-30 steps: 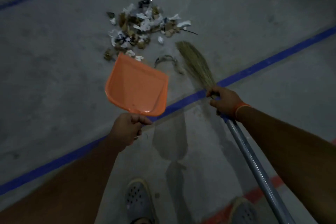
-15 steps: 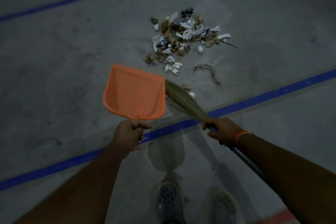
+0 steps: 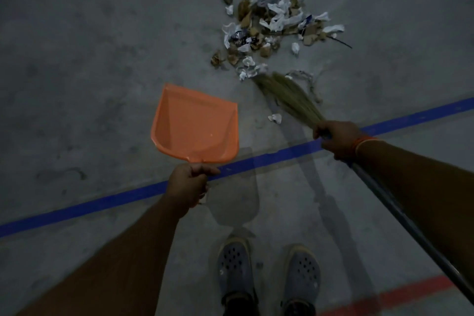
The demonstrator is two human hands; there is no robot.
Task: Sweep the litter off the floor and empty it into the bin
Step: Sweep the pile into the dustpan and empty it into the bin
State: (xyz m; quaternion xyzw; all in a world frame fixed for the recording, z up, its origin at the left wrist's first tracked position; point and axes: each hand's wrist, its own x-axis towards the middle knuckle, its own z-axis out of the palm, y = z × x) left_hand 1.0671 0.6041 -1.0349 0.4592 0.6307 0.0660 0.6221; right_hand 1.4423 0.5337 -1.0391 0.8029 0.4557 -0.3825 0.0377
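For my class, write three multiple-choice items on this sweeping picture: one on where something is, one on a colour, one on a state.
1. Where does the litter pile lie?
A. In the dustpan
B. On the floor beyond the broom bristles
C. Beside the shoes

2. What colour is the dustpan?
A. Orange
B. Green
C. White

3. What state is the dustpan in?
A. Full of litter
B. Lying upside down on the floor
C. Empty, held by the left hand

Answers:
1 B, the heap sits past the broom bristles.
2 A, its tray is plainly orange.
3 C, the left hand grips its handle and no litter lies in the tray.
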